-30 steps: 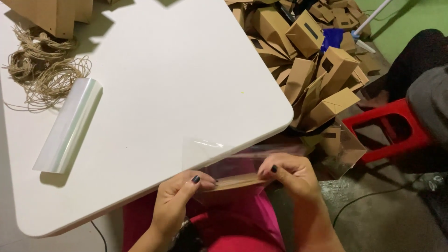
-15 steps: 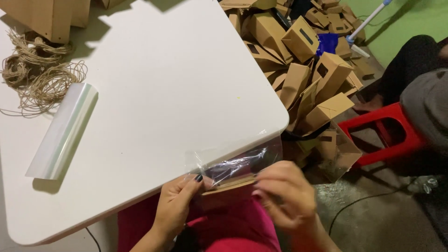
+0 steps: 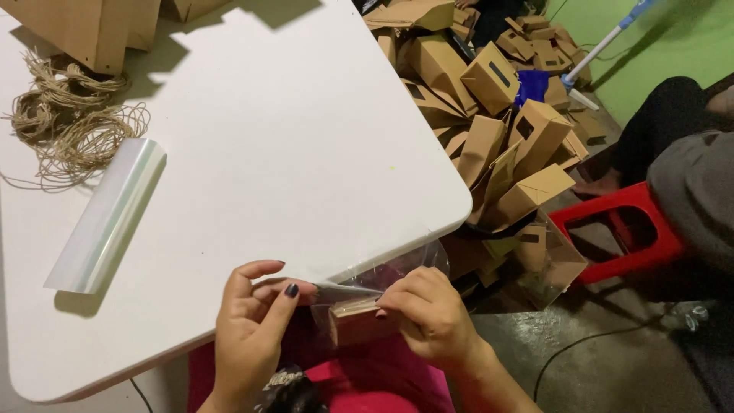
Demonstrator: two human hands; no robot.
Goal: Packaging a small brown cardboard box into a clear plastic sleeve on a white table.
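Just off the near edge of the white table (image 3: 290, 145), my two hands hold a small brown cardboard piece (image 3: 358, 321) and a clear plastic bag (image 3: 390, 269) together. My left hand (image 3: 252, 325) pinches the left edge of the clear bag between thumb and forefinger. My right hand (image 3: 430, 313) is closed over the right end of the cardboard, which sits partly inside the bag. Below them is my lap in pink cloth (image 3: 382, 382).
A folded stack of clear plastic sheets (image 3: 107, 216) lies on the table's left, with a tangle of brown twine (image 3: 73, 122) behind it and cardboard boxes (image 3: 84, 27) at the far corner. Several brown boxes (image 3: 497, 115) are piled on the floor. A red stool (image 3: 619, 229) and another person (image 3: 692, 176) are on the right.
The clear bag has been drawn further over the cardboard piece, and both hands have risen a little toward the table edge. My left fingers have opened out around the bag's edge.
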